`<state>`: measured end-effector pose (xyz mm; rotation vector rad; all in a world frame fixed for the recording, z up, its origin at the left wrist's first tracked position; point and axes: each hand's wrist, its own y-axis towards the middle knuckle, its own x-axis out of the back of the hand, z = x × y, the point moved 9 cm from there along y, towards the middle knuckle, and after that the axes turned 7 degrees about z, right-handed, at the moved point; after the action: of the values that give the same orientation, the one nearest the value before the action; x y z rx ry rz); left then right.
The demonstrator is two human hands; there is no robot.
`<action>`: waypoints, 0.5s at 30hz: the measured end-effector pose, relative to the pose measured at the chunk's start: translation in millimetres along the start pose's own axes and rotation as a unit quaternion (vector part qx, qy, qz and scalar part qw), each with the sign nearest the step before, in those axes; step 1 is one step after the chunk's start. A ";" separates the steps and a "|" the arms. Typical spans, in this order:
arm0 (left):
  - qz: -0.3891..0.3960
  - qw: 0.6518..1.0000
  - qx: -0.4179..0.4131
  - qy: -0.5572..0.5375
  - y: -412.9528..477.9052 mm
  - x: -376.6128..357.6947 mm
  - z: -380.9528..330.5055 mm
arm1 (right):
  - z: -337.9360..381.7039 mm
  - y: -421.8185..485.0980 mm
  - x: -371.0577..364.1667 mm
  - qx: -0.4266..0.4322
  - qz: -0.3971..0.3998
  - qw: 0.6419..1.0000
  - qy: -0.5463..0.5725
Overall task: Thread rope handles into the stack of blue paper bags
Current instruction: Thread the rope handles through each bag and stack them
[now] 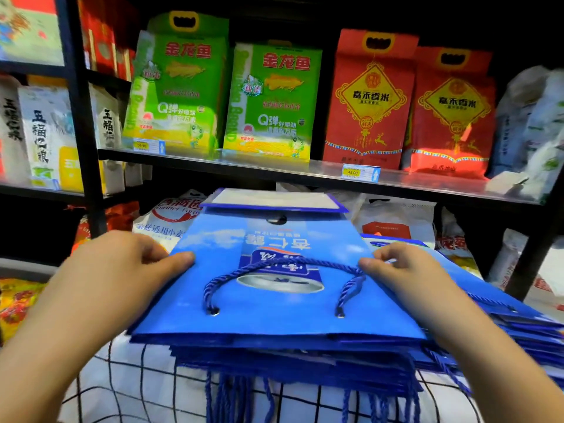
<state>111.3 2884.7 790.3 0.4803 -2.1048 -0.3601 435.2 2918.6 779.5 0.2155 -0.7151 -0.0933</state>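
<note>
Blue paper bag (274, 319) on top is already fitted with rope handle (305, 261), edges pinched by left hand (122, 264) and right hand (409, 270); stack (290, 358) below seemingly threaded too.

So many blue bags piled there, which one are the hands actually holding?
The top bag of the stack: left hand and right hand grip its side edges, and its rope handle lies looped across its face.

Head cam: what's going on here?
A person is working on a stack of blue paper bags lying on a checked cloth, in front of shelves of rice packs. The left hand and right hand each hold a side edge of the top bag, the right grip beside the rope handle. That handle runs through both eyelets.
</note>
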 end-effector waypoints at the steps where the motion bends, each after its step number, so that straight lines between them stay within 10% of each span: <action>1: 0.007 1.000 -0.008 -0.003 1.8 -1.0 -11.6 | -3.3 2.8 10.7 0.001 -0.009 1.000 0.015; 15: 0.194 0.958 -0.174 0.118 27.5 -141.5 -209.2 | -119.3 19.0 164.5 -0.064 -0.074 0.987 -0.127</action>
<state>353.0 2960.2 811.5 -0.0958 -1.7988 -0.4094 637.8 2930.6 801.5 0.1355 -0.9422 -0.3122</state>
